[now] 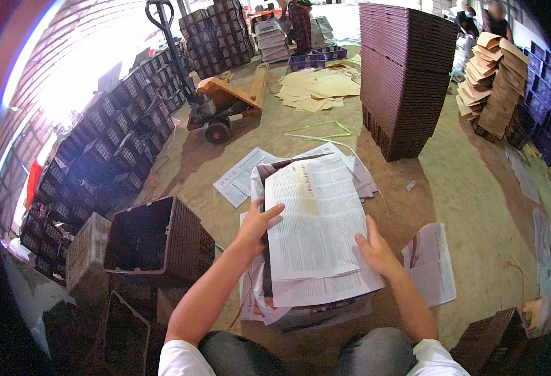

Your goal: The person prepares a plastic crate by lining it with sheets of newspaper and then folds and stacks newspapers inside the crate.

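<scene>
Printed newspaper sheets (315, 225) lie in front of me over a dark container, of which the far rim (299, 160) and a little of the left side show. My left hand (260, 224) grips the sheets' left edge, thumb on top and other fingers mostly hidden. At the right edge, my right hand (374, 246) holds the paper with its thumb over the margin. White paper or plastic (258, 282) hangs along the container's left side. What the container holds is covered by the sheets.
Loose newspapers (238, 176) lie on the floor, another (430, 263) at right. Empty nested dark crates (163, 239) lie tipped at left. A tall crate stack (397, 80), a pallet jack (228, 98), scattered brown sheets (322, 87) and a paper-draped stack (494, 84) stand farther off. People work beyond.
</scene>
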The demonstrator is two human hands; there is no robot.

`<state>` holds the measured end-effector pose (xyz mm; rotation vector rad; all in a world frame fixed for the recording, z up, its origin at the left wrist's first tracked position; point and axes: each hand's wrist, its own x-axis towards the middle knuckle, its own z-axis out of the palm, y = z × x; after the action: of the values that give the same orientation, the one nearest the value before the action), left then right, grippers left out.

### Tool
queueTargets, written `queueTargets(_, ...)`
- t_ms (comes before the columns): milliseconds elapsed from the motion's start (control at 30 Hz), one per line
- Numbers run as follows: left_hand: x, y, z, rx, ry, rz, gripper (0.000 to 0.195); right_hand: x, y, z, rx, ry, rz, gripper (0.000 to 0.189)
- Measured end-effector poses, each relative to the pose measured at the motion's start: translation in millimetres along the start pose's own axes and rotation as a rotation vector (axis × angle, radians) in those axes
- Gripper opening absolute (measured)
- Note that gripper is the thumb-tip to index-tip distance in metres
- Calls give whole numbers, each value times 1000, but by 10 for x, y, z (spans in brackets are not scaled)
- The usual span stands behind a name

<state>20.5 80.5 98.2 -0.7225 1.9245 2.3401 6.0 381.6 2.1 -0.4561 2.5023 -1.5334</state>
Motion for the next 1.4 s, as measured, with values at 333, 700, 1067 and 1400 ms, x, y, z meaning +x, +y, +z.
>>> queueTargets(333,148,65,-122,20,-137,281,68,16,-141,15,-59,41,-62,72)
queueTargets(700,64,184,-254,370,113,563,60,90,-309,-37,-47,54,-70,76)
queueTargets(1067,380,-23,-397,-13,-160,-46,64,61,-172,47,-152,29,-109,83)
queueTargets(1400,146,188,-454,256,2,273,83,86,-349,-133,-120,4,-89,80)
